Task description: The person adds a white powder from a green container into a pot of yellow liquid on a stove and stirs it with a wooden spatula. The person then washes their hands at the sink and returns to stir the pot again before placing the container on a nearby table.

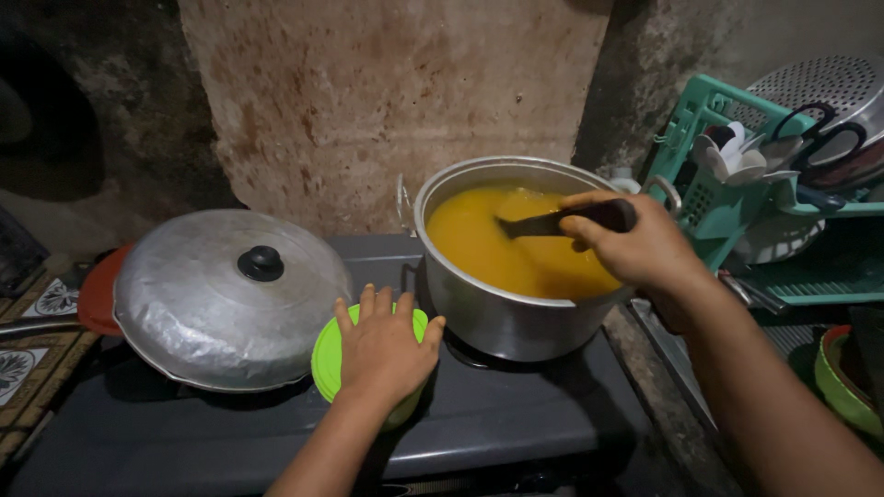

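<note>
A large metal pot (488, 313) of thick yellow liquid (479, 239) stands on the right side of a dark stove top (516, 423). My right hand (640, 244) grips the dark handle of a ladle (552, 223) whose end dips into the liquid. My left hand (382, 345) rests flat, fingers apart, on a green plastic lid or bowl (324, 354) on the stove between the pot and a pan. That pan is covered by a domed metal lid (221, 304) with a black knob (261, 263).
A teal dish rack (709, 175) at the right holds spoons, scissors and a perforated metal strainer (820, 83). A green bowl (843, 387) sits at the far right. A red plate (97, 290) lies behind the covered pan. A stained wall stands close behind the stove.
</note>
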